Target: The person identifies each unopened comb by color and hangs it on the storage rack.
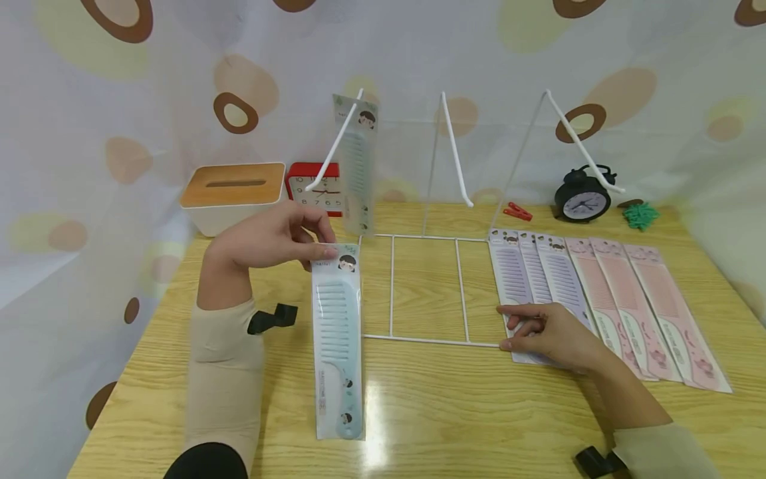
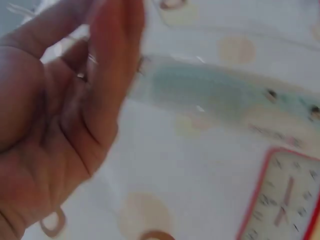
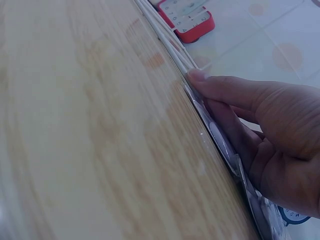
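Observation:
My left hand (image 1: 278, 236) pinches the top of a clear-packaged blue-green comb (image 1: 338, 332), which hangs upright in front of the rack. A matching packaged comb (image 1: 359, 159) hangs on the left arm of the white wire display rack (image 1: 419, 339); in the left wrist view this blue-green packet (image 2: 200, 92) lies beyond my fingers. My right hand (image 1: 553, 332) grips the rack's front right corner with thumb and forefinger, over the edge of a purple comb packet (image 1: 511, 266). In the right wrist view my thumb (image 3: 200, 75) is right at the white wire.
Several purple and pink comb packets (image 1: 652, 286) lie fanned out right of the rack. Behind stand a wood-topped tissue box (image 1: 233, 186), a red clock (image 1: 299, 179) and a black alarm clock (image 1: 580, 203). A red clip (image 1: 517, 211) and green item (image 1: 640, 215) lie near the cloth.

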Available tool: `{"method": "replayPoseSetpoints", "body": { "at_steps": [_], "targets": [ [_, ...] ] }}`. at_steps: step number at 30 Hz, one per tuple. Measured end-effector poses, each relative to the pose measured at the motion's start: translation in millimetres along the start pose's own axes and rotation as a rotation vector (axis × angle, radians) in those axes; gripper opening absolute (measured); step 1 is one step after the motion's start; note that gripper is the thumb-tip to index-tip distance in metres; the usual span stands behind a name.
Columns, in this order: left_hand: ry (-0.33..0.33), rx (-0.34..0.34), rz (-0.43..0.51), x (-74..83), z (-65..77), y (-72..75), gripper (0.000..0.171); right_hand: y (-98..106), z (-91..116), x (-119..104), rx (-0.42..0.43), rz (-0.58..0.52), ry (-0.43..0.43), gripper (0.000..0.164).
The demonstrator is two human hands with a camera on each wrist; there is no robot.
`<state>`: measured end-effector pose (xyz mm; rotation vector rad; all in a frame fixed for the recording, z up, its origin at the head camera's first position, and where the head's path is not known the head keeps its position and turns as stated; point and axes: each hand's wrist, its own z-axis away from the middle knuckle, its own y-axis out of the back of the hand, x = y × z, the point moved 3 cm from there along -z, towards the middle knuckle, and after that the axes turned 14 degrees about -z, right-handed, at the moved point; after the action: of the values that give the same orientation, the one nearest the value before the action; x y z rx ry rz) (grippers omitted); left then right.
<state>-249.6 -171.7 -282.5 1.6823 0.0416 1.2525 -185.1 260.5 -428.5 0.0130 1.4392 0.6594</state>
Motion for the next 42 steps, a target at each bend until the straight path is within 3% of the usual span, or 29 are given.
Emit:
{"method": "replayPoseSetpoints", "body": {
  "at_steps": [2,4,7,11,16,21,25,27,37,42],
  "targets": [
    [-0.105,0.085,0.024,21.6,10.3,0.4,0.008,0.7,0.5,-1.0,0.004,-0.005,0.002,0.064],
    [-0.178,0.218,0.047,41.4,21.9,0.6,0.008,1.6,1.1,-2.5,0.007,-0.011,0.005,0.063],
    [-0.256,0.459,0.124,64.8,37.7,0.5,0.011,2.5,2.0,-4.2,0.009,-0.024,0.011,0.06],
    [-0.324,0.724,0.233,79.9,52.3,3.1,0.011,3.6,2.7,-3.7,0.017,-0.028,0.01,0.057],
    [-0.391,0.895,0.242,86.9,57.8,4.4,0.018,3.5,3.3,-0.2,0.013,-0.048,0.009,0.055],
    [-0.349,1.015,0.182,91.8,55.1,1.1,0.017,1.7,3.1,2.6,0.007,-0.066,0.018,0.054],
    [-0.304,1.083,0.165,90.3,49.6,3.0,0.015,1.4,3.5,1.3,0.01,-0.06,0.023,0.055],
    [-0.275,1.086,0.171,86.9,46.0,4.4,0.015,1.3,3.7,0.2,0.011,-0.055,0.026,0.055],
    [-0.114,1.043,0.264,61.9,17.2,10.3,0.013,0.7,4.0,0.1,0.014,-0.052,0.033,0.054],
    [0.014,0.984,0.27,54.9,0.1,22.0,0.017,1.4,3.8,1.2,0.012,-0.032,0.039,0.054]
  ]
}}
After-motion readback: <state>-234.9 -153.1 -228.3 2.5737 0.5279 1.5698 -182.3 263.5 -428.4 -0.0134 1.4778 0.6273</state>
